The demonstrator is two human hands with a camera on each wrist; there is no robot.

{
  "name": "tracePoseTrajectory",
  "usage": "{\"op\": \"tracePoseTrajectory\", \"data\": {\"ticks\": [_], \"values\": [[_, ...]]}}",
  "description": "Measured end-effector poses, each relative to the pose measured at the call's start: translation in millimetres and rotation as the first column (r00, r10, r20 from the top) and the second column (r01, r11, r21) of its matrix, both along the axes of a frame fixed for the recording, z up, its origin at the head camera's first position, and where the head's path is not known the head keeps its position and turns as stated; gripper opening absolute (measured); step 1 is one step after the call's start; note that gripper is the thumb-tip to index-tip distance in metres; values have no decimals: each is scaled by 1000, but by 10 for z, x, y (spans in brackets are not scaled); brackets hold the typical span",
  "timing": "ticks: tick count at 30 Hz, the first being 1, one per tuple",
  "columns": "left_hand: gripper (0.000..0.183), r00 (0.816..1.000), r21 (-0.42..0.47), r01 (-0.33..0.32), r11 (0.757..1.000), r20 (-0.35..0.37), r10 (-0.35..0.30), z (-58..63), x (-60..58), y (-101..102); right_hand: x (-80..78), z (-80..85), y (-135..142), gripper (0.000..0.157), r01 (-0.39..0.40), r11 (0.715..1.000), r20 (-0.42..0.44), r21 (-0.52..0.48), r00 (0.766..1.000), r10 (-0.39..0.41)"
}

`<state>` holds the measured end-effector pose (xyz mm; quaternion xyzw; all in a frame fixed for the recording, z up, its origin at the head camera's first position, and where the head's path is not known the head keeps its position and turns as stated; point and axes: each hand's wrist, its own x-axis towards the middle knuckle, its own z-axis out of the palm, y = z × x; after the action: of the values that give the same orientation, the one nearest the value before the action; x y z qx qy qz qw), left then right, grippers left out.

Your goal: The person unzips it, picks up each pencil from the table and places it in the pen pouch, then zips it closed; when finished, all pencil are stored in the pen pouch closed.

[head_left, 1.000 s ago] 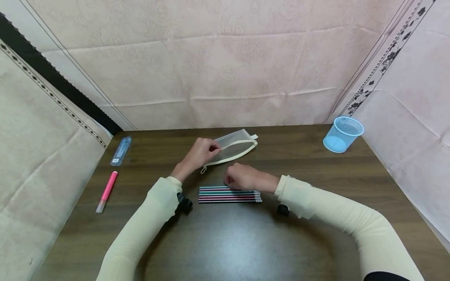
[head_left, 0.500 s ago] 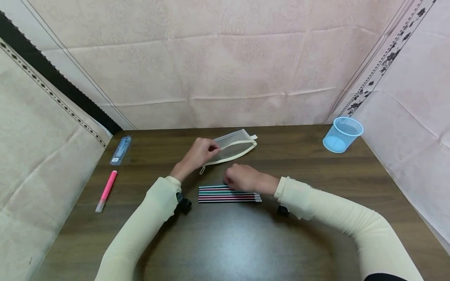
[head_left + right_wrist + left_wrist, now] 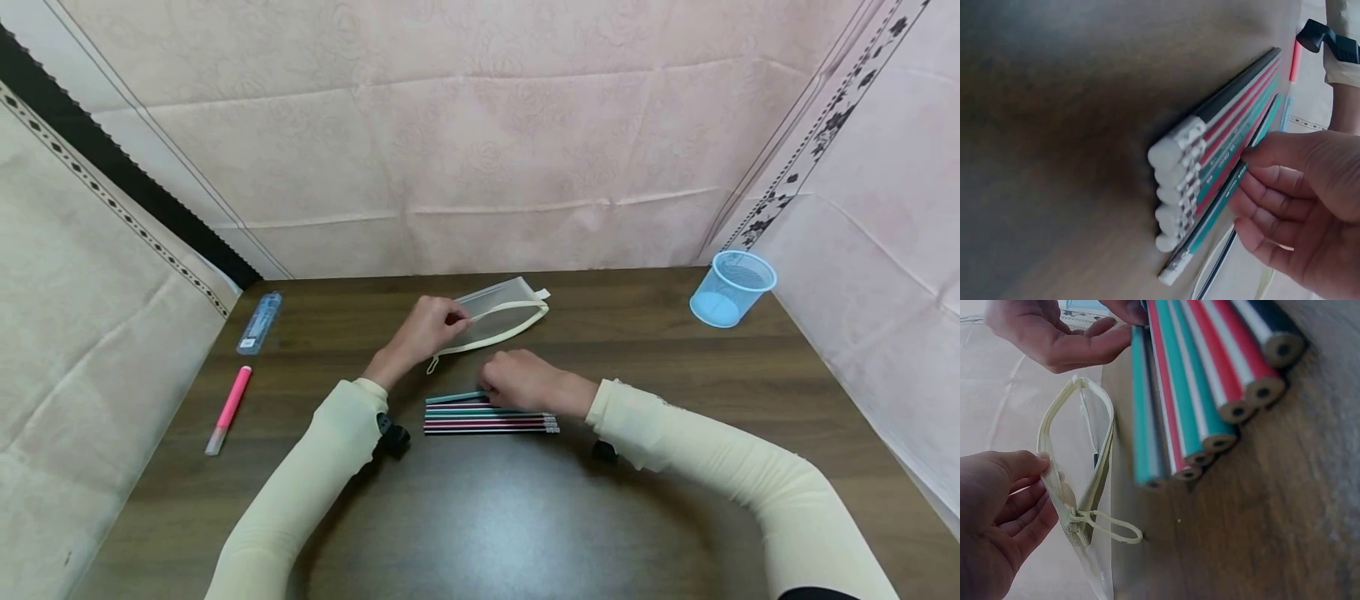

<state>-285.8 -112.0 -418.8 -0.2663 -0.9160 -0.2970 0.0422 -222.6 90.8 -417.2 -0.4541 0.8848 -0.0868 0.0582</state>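
My left hand (image 3: pixel 426 329) pinches the cream zip edge of a translucent mesh pouch (image 3: pixel 504 319); in the left wrist view its mouth gapes and a zip pull loop (image 3: pixel 1116 530) hangs from one end. Between thumb and fingers, my right hand (image 3: pixel 522 380) holds a green-striped pencil (image 3: pixel 1210 223) near its middle. That pencil is angled slightly away from a row of several striped pencils (image 3: pixel 487 423), red, green and black, lying side by side with white erasers to the right. A thin dark stick (image 3: pixel 1216 267) shows at the pouch in the right wrist view.
At the back right stands a light blue mesh cup (image 3: pixel 731 290). On the left side of the wooden table (image 3: pixel 480 517) lie a pink pen-like tool (image 3: pixel 228 410) with a clear cap and a blue clear packet (image 3: pixel 259 322). Patterned cloth (image 3: pixel 480 167) hangs behind.
The green pencil in my right hand has lifted and tilted away from the row at its left end. My left hand and the pouch have barely moved.
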Motion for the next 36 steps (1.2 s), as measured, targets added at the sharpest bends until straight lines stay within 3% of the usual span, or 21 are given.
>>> {"op": "tracePoseTrajectory", "data": {"ticks": [9, 12, 17, 23, 26, 29, 31, 34, 36], "values": [[14, 1000, 8, 9, 1000, -25, -9, -8, 18, 5, -91, 42, 95, 13, -61, 994, 22, -89, 998, 63], [14, 1000, 2, 5, 1000, -6, -5, -9, 24, 4, -114, 80, 119, 4, -24, 991, 91, -135, 995, 36], [15, 1000, 1, -1, 1000, 10, 1, -3, 18, 6, -129, 140, 151, 12, 16, 975, 202, -223, 979, 30], [13, 1000, -5, -9, 1000, -20, 9, 23, 17, 22, -131, 194, 180, 12, 24, 930, 287, -366, 954, 89], [13, 999, 13, 15, 1000, -41, -14, 20, 14, 24, -140, 204, 173, 12, 101, 888, 384, -449, 919, 89], [11, 999, 24, 22, 999, -45, -21, 4, 5, 20, -144, 202, 157, 12, 251, 818, 527, -517, 847, 73], [11, 999, 21, 16, 1000, -30, -16, -5, -3, 18, -148, 189, 144, 14, 376, 751, 634, -543, 770, 73], [12, 1000, 12, 7, 1000, -11, -7, -9, -3, 16, -143, 168, 130, 18, 577, 624, 794, -527, 597, 118], [13, 1000, 11, 11, 1000, -2, -11, -13, -2, 14, -136, 150, 125, 20, 695, 535, 869, -481, 457, 190]]}}
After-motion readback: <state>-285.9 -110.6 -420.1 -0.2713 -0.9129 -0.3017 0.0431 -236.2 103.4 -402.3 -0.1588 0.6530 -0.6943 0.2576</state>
